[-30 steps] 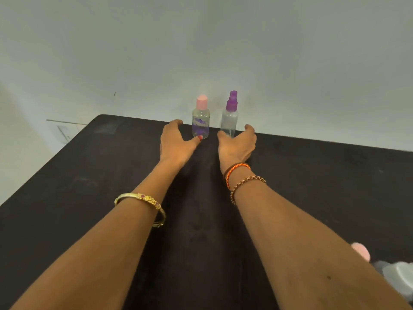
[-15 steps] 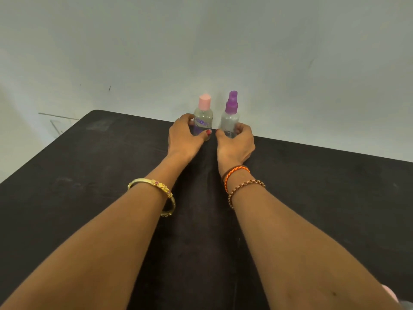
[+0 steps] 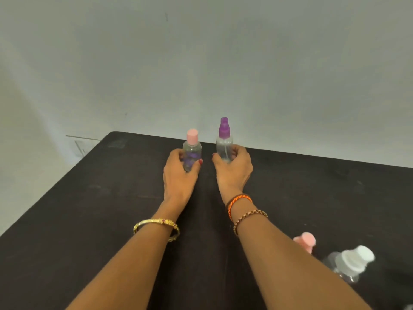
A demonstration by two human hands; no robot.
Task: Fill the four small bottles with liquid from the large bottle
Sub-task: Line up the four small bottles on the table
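Near right corner: white-capped bottle (image 3: 350, 264) lying tilted, clear body, partly cut off by the frame; pink-topped bottle (image 3: 305, 240) just behind it, mostly hidden by the right forearm; which is the large one, cannot tell
Mid table: black table (image 3: 78, 209), matte, open room left of the arms and between them
Left hand (image 3: 178, 173): fingers and thumb curled round the lower body of the pink-capped bottle (image 3: 191, 151), upright, purple label
Right hand (image 3: 232, 168): wrapped round the purple spray bottle (image 3: 224, 144), upright, seemingly lifted
Handling: judged light, thin clear plastic, smooth, likely slippery if wet; squeezing may flex the wall; take hold at mid-body, below the caps
Liquid level: too unclear to read
Far edge: both held bottles sit close to the table's back edge, grey wall (image 3: 223, 63) beyond; draw them toward the near side, never backward
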